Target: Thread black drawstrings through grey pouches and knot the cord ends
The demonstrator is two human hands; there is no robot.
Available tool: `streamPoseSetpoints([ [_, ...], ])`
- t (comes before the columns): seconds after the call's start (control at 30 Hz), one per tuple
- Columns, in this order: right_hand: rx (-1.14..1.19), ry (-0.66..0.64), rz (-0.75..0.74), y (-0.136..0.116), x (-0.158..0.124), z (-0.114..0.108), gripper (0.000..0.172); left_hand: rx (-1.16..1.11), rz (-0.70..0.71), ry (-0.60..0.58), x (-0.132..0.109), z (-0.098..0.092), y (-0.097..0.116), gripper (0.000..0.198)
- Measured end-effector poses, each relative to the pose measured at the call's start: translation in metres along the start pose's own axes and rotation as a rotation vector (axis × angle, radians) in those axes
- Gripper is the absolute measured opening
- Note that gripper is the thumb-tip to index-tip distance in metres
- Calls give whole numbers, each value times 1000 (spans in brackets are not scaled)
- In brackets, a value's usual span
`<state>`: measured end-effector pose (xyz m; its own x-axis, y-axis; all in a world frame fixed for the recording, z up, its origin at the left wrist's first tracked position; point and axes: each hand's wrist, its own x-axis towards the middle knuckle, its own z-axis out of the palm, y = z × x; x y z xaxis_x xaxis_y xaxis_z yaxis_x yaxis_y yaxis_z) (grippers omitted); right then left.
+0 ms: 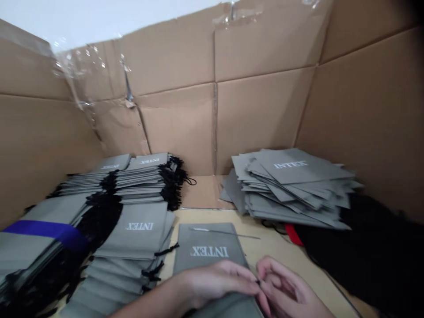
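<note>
A flat grey drawstring bag printed "INTEX" lies on a pale wooden board, and my left hand rests across its near end. My right hand faces it, and the fingertips of both hands meet around a small black cord end. A thin metal rod lies across the bag's far end. Stacks of similar grey bags with black cords stand to the left, and a loose pile of them sits to the right.
Brown cardboard walls with clear tape surround the work area. A heap of black fabric and a red item lie at the right. A purple band wraps one bundle of bags at the left.
</note>
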<state>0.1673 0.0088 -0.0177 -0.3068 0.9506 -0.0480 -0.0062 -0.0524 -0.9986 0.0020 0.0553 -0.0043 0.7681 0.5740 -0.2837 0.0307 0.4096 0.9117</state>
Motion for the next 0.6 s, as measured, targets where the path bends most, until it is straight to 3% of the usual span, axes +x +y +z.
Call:
streamPoseSetpoints([
  [0.17,246,143,-54,-17,-6,3,31,102,184,-98,-11,6,8,20],
  [0.33,375,229,-27,-21,-6,-2,28,221,239,39,-6,1,2,31],
  [0.6,217,127,33,0,2,-11,41,331,263,50,2,-1,-1,32],
])
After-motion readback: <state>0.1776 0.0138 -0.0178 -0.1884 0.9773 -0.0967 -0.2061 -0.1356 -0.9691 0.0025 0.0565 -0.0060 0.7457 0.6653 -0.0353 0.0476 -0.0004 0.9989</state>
